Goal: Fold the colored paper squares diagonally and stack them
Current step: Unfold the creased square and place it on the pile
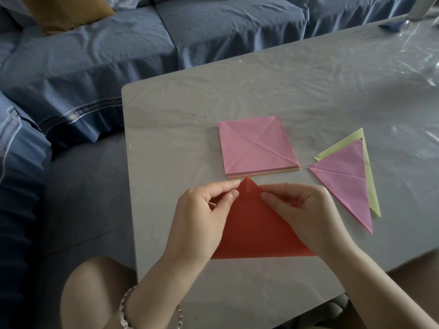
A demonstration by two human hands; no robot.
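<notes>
Head view: red folded paper triangle (251, 224) lay on the pale grey table under clear plastic film (180, 143), near the front edge, long side toward the person, apex pointing to 12 o'clock. Left hand (202, 219) pinched the left slope just below the apex, thumb and forefinger closed on the paper. Right hand (306, 214) pinched the right slope opposite, fingers curled and clamped on the same sheet. Beaded bracelet (124, 309) on the left wrist.

Stack of flat paper squares, pink sheet on top with crossed diagonal creases (257, 146), sat at 12 o'clock from the apex, almost touching it. At 2 o'clock, well apart from the stack, pink folded paper triangle (344, 176) rested on a yellow-green folded paper triangle (370, 186), the lower one showing along its far edges.

Blue quilted sofa (95, 67) lay beyond the table toward 10 o'clock, with a mustard cushion (66, 13).
</notes>
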